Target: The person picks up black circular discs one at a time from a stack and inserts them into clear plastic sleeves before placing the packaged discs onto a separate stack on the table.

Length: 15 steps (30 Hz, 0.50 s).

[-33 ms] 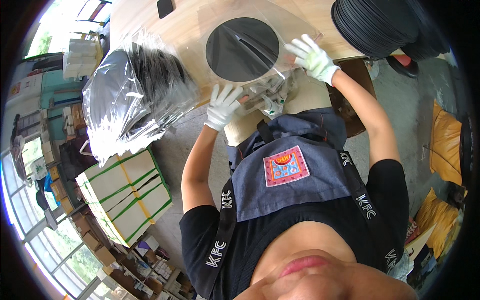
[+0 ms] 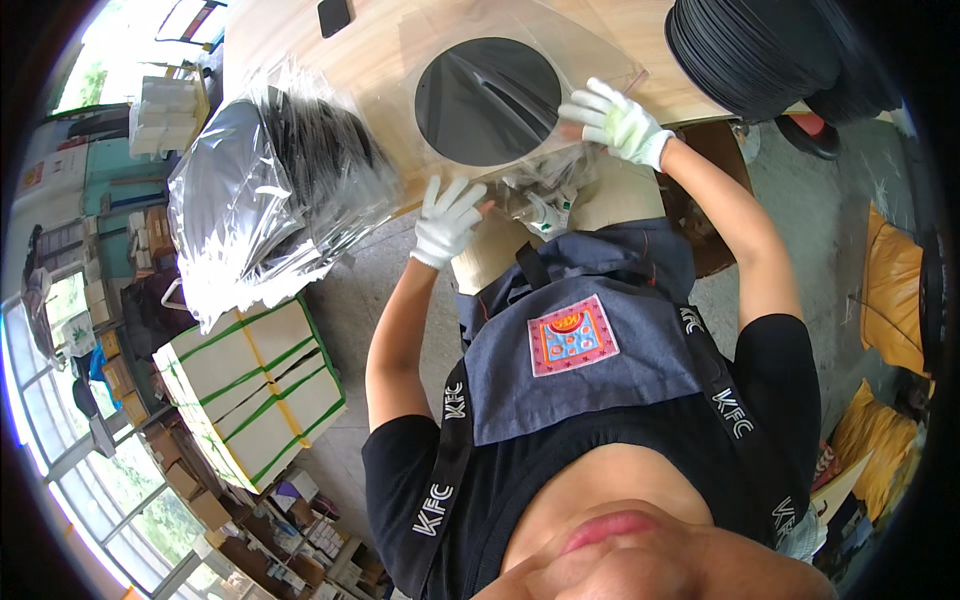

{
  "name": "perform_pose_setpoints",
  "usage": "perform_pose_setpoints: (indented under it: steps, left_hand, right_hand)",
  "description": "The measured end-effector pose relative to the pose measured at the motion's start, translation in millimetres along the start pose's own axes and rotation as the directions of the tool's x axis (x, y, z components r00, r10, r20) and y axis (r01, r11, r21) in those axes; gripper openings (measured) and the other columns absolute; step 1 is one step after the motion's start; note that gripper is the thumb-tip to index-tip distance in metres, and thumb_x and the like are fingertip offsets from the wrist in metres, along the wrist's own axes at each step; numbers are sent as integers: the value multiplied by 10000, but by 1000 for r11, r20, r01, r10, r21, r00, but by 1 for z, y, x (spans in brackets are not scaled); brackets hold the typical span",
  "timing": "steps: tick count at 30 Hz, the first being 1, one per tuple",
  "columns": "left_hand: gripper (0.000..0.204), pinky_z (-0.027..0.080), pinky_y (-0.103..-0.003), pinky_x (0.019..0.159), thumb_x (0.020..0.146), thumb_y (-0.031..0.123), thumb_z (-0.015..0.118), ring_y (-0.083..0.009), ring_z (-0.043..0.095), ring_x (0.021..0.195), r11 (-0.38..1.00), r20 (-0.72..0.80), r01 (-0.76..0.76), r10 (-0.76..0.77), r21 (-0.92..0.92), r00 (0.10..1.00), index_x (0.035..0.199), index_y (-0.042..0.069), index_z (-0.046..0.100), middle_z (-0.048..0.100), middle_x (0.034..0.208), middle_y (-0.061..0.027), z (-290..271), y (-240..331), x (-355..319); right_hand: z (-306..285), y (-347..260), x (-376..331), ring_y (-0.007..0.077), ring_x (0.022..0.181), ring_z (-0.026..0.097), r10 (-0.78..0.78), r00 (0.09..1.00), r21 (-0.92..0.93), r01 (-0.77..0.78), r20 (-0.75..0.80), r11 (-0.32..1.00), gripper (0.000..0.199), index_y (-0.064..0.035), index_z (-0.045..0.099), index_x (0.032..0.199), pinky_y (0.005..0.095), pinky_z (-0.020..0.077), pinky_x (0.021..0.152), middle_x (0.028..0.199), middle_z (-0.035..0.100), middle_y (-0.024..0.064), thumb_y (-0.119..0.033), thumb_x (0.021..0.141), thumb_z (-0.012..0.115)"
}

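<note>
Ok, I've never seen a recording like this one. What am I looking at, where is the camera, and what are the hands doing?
There is no machine here: a person works with two hands in white gloves. The one picture comes from a wide fisheye camera worn on the head, looking down, so the chest and apron fill the bottom and straight edges curve.

On the wooden table lies a dark round disc inside a clear plastic sleeve. The right hand presses on the sleeve's near edge. The left hand is at the table edge, fingers spread; whether it grips anything is unclear. A stack of black discs sits at the far right, and a bagged bundle of discs at the left, above strapped cartons.
</note>
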<state>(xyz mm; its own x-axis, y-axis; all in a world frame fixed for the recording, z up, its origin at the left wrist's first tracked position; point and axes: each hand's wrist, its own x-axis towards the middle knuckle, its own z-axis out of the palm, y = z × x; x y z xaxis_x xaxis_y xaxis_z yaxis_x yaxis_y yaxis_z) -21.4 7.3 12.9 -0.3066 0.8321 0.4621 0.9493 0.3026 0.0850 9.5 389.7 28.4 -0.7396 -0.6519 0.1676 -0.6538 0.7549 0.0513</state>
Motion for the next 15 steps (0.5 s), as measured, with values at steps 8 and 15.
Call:
perform_pose_setpoints:
  steps: [8, 15]
  left_hand:
    - [102, 483, -317, 669, 822, 121, 622, -232, 620, 747, 475, 64, 759, -829, -444, 556, 769, 35, 637, 651, 807, -101, 4, 36, -51]
    - [242, 379, -281, 542, 906, 224, 561, -91, 451, 585, -21, 208, 765, -967, -643, 148, 788, 15, 592, 524, 628, -16, 39, 31, -33]
  right_hand:
    - [25, -37, -22, 245, 872, 619, 436, 859, 377, -323, -269, 868, 139, -127, 661, 865, 379, 485, 753, 888, 667, 33, -221, 765, 685]
    - [35, -55, 3, 317, 657, 629, 719, 683, 279, -670, -130, 688, 154, -135, 562, 930, 463, 452, 603, 641, 613, 141, -269, 855, 577]
